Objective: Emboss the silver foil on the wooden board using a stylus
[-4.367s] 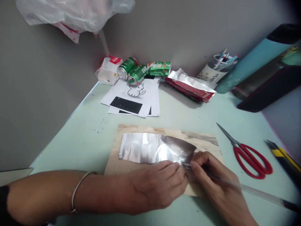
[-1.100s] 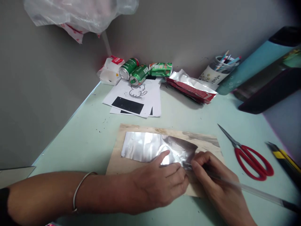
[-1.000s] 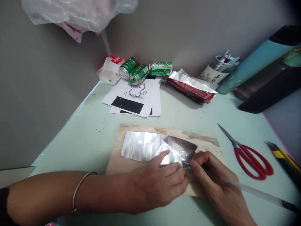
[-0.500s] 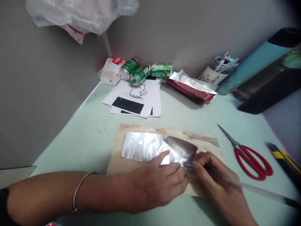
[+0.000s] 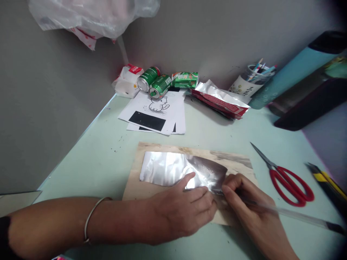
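A shiny, slightly curled sheet of thin metal lies on a wooden board. My left hand rests across the sheet's near edge, thumb spread up over the metal and the other fingers bent together; their tips are partly hidden. At the sheet's right end my right hand is closed in a pinch around a pen with a clear barrel and a black end, which slants out to the right. The pen's tip is hidden by my fingers.
Red-handled scissors and a yellow-black cutter lie to the right. Behind are paper drawings, green cans, a red-silver packet, a pen cup and a blue bottle. A plastic bag hangs above.
Almost nothing differs. The pen's black end has shifted very slightly, while both hands and the metal sheet stay in place.
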The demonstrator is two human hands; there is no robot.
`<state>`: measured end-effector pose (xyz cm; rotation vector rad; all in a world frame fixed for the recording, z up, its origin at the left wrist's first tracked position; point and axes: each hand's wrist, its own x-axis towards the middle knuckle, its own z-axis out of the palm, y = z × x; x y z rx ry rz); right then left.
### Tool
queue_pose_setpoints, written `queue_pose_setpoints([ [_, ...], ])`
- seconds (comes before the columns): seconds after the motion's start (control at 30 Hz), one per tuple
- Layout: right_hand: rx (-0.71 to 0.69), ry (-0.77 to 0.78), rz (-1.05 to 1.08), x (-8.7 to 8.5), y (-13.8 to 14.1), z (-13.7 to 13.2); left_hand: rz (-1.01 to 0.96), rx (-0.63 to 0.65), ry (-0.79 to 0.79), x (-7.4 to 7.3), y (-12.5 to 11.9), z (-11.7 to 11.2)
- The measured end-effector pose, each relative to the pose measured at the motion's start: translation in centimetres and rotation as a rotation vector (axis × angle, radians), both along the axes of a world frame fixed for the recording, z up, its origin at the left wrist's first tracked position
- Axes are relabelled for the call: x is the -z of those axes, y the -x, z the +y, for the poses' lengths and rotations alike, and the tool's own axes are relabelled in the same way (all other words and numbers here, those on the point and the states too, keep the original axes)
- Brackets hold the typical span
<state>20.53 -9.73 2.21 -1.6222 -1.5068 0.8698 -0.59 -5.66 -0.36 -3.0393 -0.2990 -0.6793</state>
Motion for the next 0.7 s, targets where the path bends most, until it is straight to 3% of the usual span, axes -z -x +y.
queue_pose_setpoints([
  [0.17, 0.053, -0.028, -0.019, 0.0, -0.2, 0.2, 0.004, 0.002, -0.008, -0.1, 0.0, 0.1],
  [0.4, 0.088, 0.060, -0.060, 0.7, 0.0, -0.2, 0.031, 0.001, 0.009, -0.2, 0.1, 0.1],
  [0.7, 0.031, 0.065, -0.115, 0.9, -0.2, -0.1, 0.035, -0.010, -0.017, -0.2, 0.1, 0.0],
])
